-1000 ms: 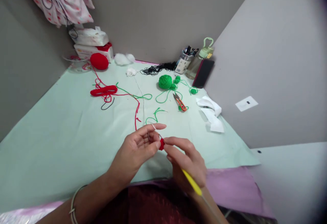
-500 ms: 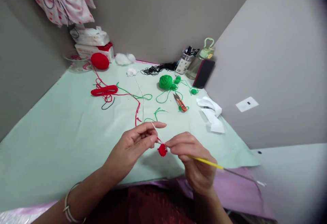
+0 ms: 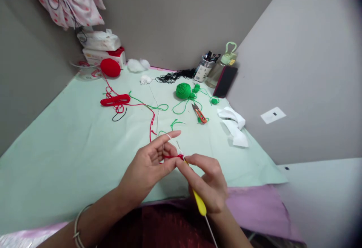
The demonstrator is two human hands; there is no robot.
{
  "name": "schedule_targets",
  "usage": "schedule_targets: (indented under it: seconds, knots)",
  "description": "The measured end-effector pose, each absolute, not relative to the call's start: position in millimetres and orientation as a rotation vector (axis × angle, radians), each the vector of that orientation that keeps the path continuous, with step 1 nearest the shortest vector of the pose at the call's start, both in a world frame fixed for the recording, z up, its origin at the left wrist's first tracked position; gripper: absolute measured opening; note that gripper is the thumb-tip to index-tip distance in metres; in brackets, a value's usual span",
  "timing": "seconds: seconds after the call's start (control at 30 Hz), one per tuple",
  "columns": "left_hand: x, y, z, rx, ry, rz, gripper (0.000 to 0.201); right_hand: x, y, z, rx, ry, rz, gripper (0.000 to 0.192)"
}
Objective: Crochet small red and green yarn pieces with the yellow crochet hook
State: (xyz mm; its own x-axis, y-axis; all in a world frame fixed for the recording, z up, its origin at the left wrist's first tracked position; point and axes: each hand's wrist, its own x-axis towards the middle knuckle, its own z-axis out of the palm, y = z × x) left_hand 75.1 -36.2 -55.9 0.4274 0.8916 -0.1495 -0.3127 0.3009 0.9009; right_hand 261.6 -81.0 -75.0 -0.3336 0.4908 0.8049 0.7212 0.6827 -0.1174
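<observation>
From where I stand, a loop could drop if the thin white yarn (image 3: pixel 169 136) over the left index finger goes slack, or a strand could split if the slim metal hook with a yellow handle (image 3: pixel 200 203) catches it. The small red piece of worked yarn (image 3: pixel 180 157) sits toward six o'clock, above the mint-green cloth-covered tabletop (image 3: pixel 70 153), looking compact and partly hidden by fingertips. The left hand's (image 3: pixel 148 162) grip pinches it; the right hand's (image 3: pixel 208 183) closes around the hook. Orange-handled snips (image 3: pixel 201 117) lie at one o'clock from both.
</observation>
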Motion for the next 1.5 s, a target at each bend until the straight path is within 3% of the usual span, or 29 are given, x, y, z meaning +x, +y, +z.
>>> schedule_targets:
  seconds: [0.13,0.37,0.6,0.8,1.03,1.27,1.5]
  knots:
    - [74.7,-32.6,-52.8,0.665,0.616,0.764,0.050,260.1,-84.2,-73.6,-0.959,-1.925,-0.050,0.051]
    - [73.7,-31.7,-53.4,0.762,0.722,0.906,0.039,251.7,-78.5,-64.4,-0.926,-1.388,0.579,0.020]
    - [82.1,-37.7,-57.5,0.842,0.722,0.924,0.038,239.6,-74.1,-67.9,-1.024,-1.453,0.486,0.027]
    - [84.0,-34.7,-59.5,0.554,0.647,0.862,0.041,244.1,-76.6,-76.9,-1.032,-1.703,0.166,0.042]
    - [78.3,-31.5,-57.4,0.591,0.656,0.903,0.025,247.1,-68.5,-64.3,-0.940,-1.263,0.675,0.018]
    - [82.5,-37.4,-59.1,0.750,0.699,0.916,0.041,242.6,-66.9,-68.2,-0.968,-1.307,0.704,0.015]
    - [76.8,-35.7,-56.7,0.767,0.728,0.893,0.033,247.1,-60.9,-68.1,-0.820,-1.110,0.995,0.016]
